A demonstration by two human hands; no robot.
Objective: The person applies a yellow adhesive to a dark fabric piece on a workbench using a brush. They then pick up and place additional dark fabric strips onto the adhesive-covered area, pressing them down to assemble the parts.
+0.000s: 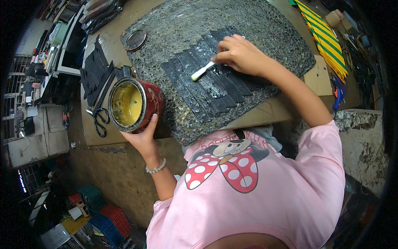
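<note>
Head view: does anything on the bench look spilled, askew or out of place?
The red can, held by the left hand, is tilted with its open mouth facing up toward the camera; its inner wall is smeared yellow, but nothing has spilled. Its lid lies apart on the speckled slab. The black strips look evenly laid.

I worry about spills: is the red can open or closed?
Open. The red can shows yellow glue inside, and a round lid lies apart on the table; the left hand holds it.

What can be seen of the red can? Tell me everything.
The red can is round, seemingly metal, with its lid off and tipped so its mouth faces the camera. Yellowish glue coats the inside and smears the rim. It sits at the edge of the dark speckled slab, steadied by the left hand from below.
</note>
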